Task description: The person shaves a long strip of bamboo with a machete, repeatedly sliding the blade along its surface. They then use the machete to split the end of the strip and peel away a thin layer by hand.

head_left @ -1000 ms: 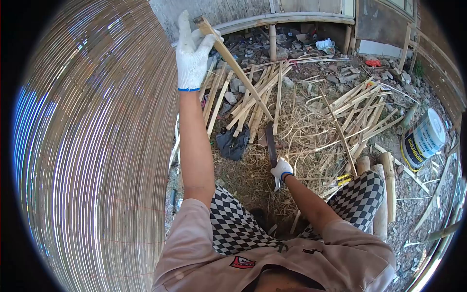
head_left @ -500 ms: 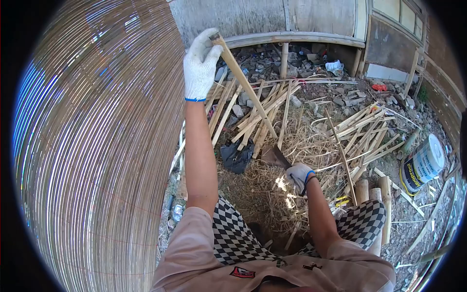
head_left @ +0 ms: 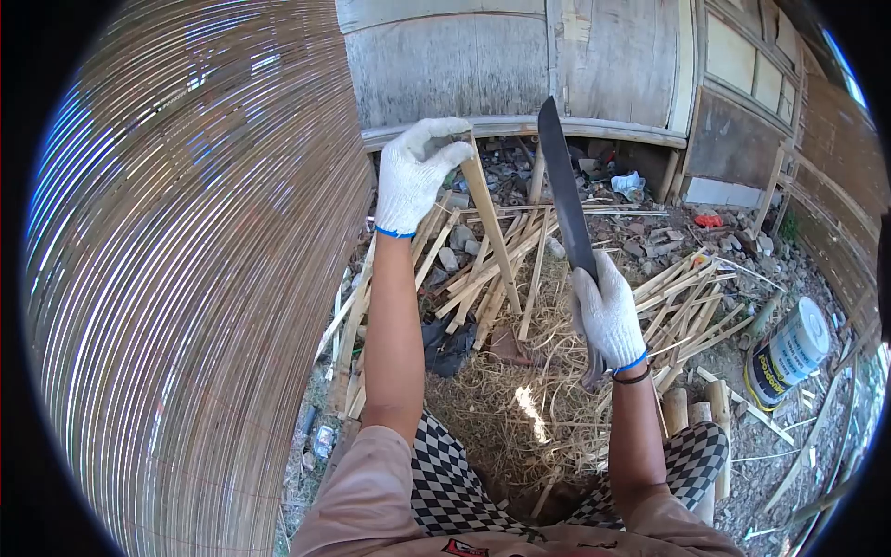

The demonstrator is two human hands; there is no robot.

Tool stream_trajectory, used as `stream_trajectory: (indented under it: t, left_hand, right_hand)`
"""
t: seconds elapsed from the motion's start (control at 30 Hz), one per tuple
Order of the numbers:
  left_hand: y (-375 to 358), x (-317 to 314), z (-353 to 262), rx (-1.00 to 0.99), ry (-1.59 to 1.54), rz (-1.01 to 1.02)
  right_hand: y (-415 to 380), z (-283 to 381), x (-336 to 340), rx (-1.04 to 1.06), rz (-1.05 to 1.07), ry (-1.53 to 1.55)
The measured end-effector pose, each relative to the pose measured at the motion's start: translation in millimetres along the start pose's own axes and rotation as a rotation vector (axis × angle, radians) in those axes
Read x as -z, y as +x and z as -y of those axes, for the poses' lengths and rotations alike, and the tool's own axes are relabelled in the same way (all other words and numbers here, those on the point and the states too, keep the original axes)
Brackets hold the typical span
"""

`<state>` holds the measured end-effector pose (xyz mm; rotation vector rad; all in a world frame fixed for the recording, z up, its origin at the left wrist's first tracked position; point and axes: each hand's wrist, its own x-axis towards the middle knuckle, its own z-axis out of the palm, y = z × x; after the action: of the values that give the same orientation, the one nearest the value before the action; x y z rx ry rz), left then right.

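Observation:
In a white knitted glove, my left hand [head_left: 419,176] pinches the top end of a bamboo strip [head_left: 489,215], which slants down to the ground in front of me. My right hand [head_left: 608,311], gloved too, is wrapped round the handle of a machete [head_left: 566,186]. The dark blade points up and away, to the right of the strip and apart from it. Below the strip's lower end a flat reddish-brown piece [head_left: 510,347] lies among curly bamboo shavings [head_left: 520,408].
Split bamboo strips [head_left: 682,292] lie in piles left and right. A paint bucket [head_left: 787,355] stands at right near cut bamboo posts [head_left: 718,408]. A slatted bamboo screen [head_left: 204,306] rises close on my left. Rubble and a wooden wall [head_left: 445,74] are ahead.
The machete has risen from low beside the strip's lower end to upright at the right. My left hand and the strip's top sit slightly lower and further right in view.

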<state>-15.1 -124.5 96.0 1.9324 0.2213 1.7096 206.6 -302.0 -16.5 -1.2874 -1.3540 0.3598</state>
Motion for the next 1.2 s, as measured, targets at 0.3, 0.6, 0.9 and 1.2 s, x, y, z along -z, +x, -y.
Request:
stream_trajectory:
  t: [0.3,0.6,0.9,1.2]
  left_hand:
    - [-4.7,-4.0,4.2,-0.048,0.07,0.019]
    - [-7.3,-7.8,-3.6,-0.063,0.053,0.06]
    - [-10.7,-14.0,2.9,-0.082,0.104,0.071]
    - [-6.8,-19.8,3.3,-0.14,0.074,0.033]
  right_hand:
    - [33.1,68.7,-29.9,0.382,-0.09,-0.328]
    - [51.6,92.6,-37.4,0.376,-0.083,-0.578]
    - [45.4,49.2,-34.6,0.315,0.059,-0.62]
    - [58.8,33.7,-40.9,0.319,0.066,-0.429]
